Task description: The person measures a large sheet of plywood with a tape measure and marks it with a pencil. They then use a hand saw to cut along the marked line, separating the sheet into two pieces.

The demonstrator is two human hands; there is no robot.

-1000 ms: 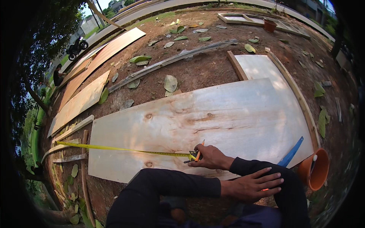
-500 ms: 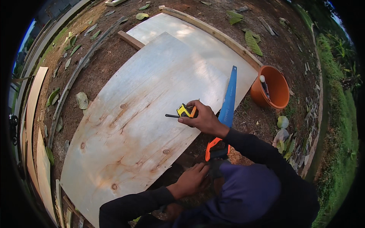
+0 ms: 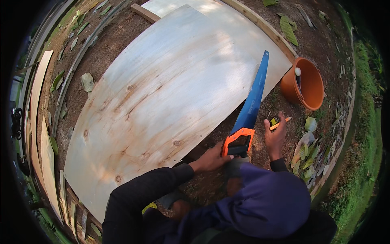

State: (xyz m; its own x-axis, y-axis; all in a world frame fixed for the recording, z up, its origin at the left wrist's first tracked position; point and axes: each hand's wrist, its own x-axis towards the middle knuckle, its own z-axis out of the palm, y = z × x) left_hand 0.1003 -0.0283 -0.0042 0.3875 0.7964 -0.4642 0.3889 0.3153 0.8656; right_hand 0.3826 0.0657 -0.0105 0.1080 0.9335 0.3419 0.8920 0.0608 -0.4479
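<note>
At the near edge of a large plywood sheet (image 3: pixel 154 93), my left hand (image 3: pixel 212 157) is closed at the orange and black handle of a handsaw (image 3: pixel 252 99). Its thumb lies on the handle; the other fingers are mostly hidden. The saw's blue toothed blade points away from me and slightly right, along the sheet's right edge. Farther right, my right hand (image 3: pixel 276 137) is raised over the ground, closed around a yellow and black tape measure (image 3: pixel 274 121) and an orange pencil (image 3: pixel 287 119).
Another pale sheet lies under the plywood's far end, beside a wooden batten (image 3: pixel 264 26). An orange bucket (image 3: pixel 294 91) with a white-ended tool inside stands right. Fallen leaves (image 3: pixel 307 144) cover soil there. Long wooden strips (image 3: pixel 48 162) lie left, and a short wood block (image 3: pixel 145 13) sits far left.
My right hand has moved from above the plywood to the right of the saw, still with the tape measure and pencil. My left hand has come onto the saw handle, and the saw has shifted slightly.
</note>
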